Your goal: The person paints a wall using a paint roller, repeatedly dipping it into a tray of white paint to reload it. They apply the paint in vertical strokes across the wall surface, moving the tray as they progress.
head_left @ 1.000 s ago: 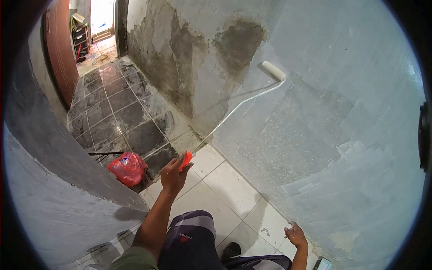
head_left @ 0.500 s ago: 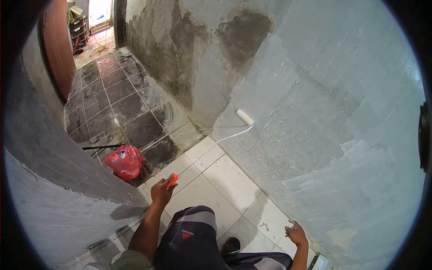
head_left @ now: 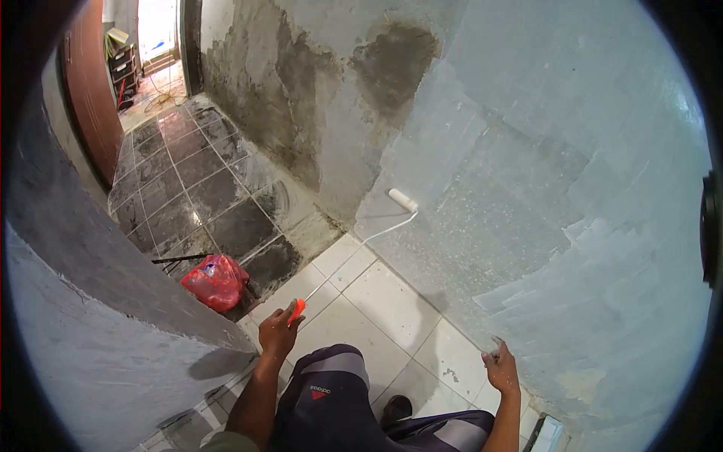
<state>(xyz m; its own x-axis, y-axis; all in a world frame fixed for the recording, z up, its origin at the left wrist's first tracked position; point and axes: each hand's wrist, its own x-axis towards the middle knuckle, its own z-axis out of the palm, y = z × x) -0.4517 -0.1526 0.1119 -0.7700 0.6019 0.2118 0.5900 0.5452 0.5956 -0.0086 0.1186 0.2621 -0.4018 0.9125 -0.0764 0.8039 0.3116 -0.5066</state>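
My left hand (head_left: pixel 278 331) is closed around the orange handle of a paint roller (head_left: pixel 403 200). Its thin white metal rod reaches out over the floor and bends up to a white roller sleeve, which overlaps the lower part of the grey wall (head_left: pixel 520 188). On the other side, my right hand (head_left: pixel 501 368) is raised near the foot of that wall, holding nothing, thumb and fingers apart. Pale smudges mark its fingertips. A patchy coat covers the wall around the roller, with white specks beside it.
A red plastic bag (head_left: pixel 216 282) sits on the dark floor tiles (head_left: pixel 207 184) to the left. White tiles (head_left: pixel 376 301) lie under my legs. At lower right is a pale blue tray-like object (head_left: pixel 547 435). A rounded grey wall edge (head_left: pixel 120 279) stands close on my left; a brown door (head_left: pixel 90 98) is farther back.
The roller has shifted slightly left in view, still in my left hand. My right hand has risen a little, its fingers lifted more toward the wall.
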